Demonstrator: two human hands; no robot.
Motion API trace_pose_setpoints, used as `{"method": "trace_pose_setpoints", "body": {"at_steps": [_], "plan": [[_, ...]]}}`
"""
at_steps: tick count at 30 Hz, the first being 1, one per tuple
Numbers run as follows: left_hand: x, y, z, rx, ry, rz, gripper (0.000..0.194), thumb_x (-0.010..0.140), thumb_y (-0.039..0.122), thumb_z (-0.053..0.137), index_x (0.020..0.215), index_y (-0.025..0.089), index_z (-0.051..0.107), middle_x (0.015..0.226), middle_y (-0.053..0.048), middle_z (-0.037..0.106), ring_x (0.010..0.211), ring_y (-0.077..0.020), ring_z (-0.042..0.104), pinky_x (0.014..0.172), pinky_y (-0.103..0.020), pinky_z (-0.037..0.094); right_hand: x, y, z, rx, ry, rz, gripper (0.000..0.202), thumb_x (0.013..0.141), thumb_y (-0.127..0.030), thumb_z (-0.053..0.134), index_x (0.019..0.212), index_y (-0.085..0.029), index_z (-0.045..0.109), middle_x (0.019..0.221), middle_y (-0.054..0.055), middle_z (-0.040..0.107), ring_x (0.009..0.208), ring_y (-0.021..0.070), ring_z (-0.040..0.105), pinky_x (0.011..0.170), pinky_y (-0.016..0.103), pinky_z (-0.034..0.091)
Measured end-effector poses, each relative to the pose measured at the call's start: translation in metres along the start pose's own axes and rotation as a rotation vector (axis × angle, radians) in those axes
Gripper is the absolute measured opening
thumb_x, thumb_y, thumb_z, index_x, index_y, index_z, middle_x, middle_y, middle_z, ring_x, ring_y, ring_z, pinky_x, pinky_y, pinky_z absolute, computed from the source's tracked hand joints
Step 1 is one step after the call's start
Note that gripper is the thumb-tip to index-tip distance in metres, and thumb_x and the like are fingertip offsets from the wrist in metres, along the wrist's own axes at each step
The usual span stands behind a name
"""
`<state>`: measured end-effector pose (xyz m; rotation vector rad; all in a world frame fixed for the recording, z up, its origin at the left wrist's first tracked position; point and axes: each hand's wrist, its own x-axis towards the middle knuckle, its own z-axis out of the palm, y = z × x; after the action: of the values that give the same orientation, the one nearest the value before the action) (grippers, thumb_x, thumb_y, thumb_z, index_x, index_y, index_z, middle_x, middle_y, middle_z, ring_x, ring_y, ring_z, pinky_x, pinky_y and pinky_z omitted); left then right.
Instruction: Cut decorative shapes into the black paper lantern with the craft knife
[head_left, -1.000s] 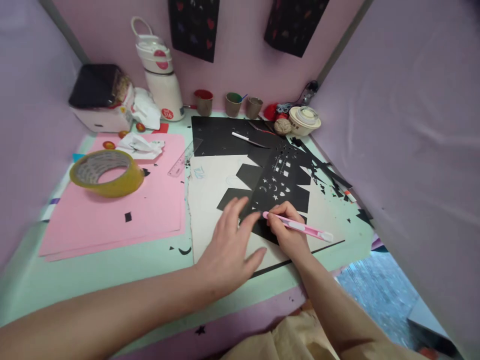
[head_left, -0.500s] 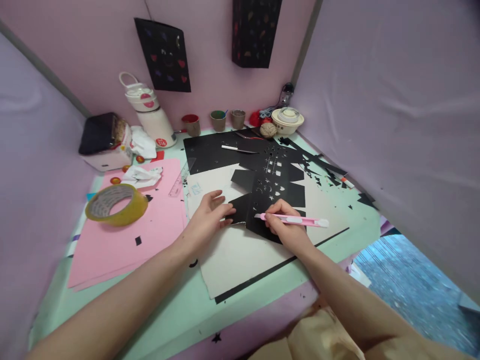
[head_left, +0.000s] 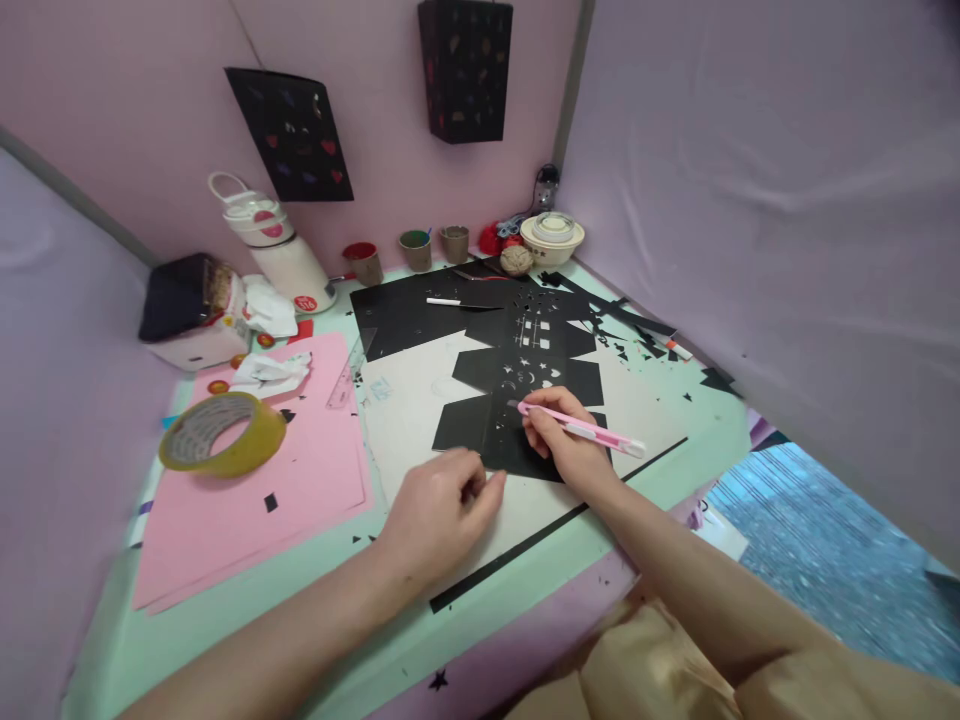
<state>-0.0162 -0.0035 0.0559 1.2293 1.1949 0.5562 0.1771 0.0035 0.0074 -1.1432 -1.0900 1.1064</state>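
Note:
My right hand (head_left: 566, 435) grips a pink utility knife (head_left: 589, 428), its blade pointing left over a sheet of black paper (head_left: 514, 445). The black paper has side flaps and rows of cut-out stars, moons, hearts and window-like squares. It lies on a pale board (head_left: 409, 400). My left hand (head_left: 442, 510) is at the near edge of the black paper, over the board, with fingers curled in and the thumb alongside. Nothing shows in it, though the fingertips are partly hidden.
A yellow tape roll (head_left: 223, 433) rests on pink sheets (head_left: 315, 480) at left. Behind stand a white bottle (head_left: 277, 255), a tissue box (head_left: 195, 315) and paint cups (head_left: 415, 250). Black scraps (head_left: 622, 335) litter the right. Two black paper lanterns (head_left: 469, 70) hang at the back.
My left hand has drawn back toward me from the paper's left flap, and its fingers have curled. The right hand's knife has shifted slightly up the paper. The whole view has also shifted.

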Motion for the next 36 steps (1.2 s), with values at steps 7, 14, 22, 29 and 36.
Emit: {"method": "trace_pose_setpoints", "body": {"at_steps": [7,14,22,29,36], "plan": [[-0.018,0.012,0.018,-0.318,-0.212,-0.377,0.035,0.093,0.035,0.050,0.122,0.017,0.044,0.101,-0.012,0.070,0.053,-0.0096,0.058,0.044,-0.021,0.043,-0.002,-0.005,-0.001,-0.100,-0.066,-0.013,0.018,0.090,-0.041,0.063,0.093,-0.023,0.063,0.072,-0.002,0.060,0.057,0.0103,0.051,0.051,0.024,0.040],[-0.031,0.011,0.034,-0.684,0.134,-0.408,0.037,0.088,0.016,0.060,0.123,0.020,0.049,0.090,0.000,0.055,0.055,-0.0059,0.055,0.042,-0.017,0.038,-0.003,-0.009,0.000,-0.136,-0.079,0.009,0.016,0.090,-0.039,0.062,0.092,-0.023,0.063,0.075,-0.002,0.061,0.060,0.0101,0.052,0.053,0.023,0.040],[-0.011,0.008,0.022,-0.701,0.089,-0.413,0.026,0.091,0.020,0.061,0.116,0.013,0.059,0.084,-0.005,0.064,0.049,-0.0034,0.050,0.041,-0.012,0.039,-0.003,-0.012,0.000,-0.156,-0.084,0.010,0.012,0.090,-0.035,0.061,0.090,-0.023,0.063,0.077,-0.002,0.061,0.060,0.0110,0.052,0.054,0.024,0.041],[-0.024,0.015,0.016,-0.621,0.188,-0.297,0.038,0.082,0.023,0.071,0.119,0.021,0.061,0.129,-0.008,0.059,0.121,-0.0193,0.056,0.093,-0.028,0.054,-0.002,-0.013,0.000,-0.190,-0.057,0.034,0.011,0.090,-0.034,0.060,0.087,-0.024,0.063,0.071,-0.003,0.060,0.059,0.0114,0.053,0.054,0.024,0.040],[-0.026,0.027,0.000,-0.462,0.077,-0.358,0.047,0.075,0.032,0.078,0.119,0.026,0.063,0.154,-0.002,0.040,0.133,-0.0296,0.047,0.101,-0.043,0.049,-0.003,-0.013,-0.001,-0.228,-0.089,0.004,0.011,0.089,-0.032,0.060,0.085,-0.023,0.064,0.073,-0.001,0.063,0.061,0.0123,0.054,0.057,0.025,0.041]]}}
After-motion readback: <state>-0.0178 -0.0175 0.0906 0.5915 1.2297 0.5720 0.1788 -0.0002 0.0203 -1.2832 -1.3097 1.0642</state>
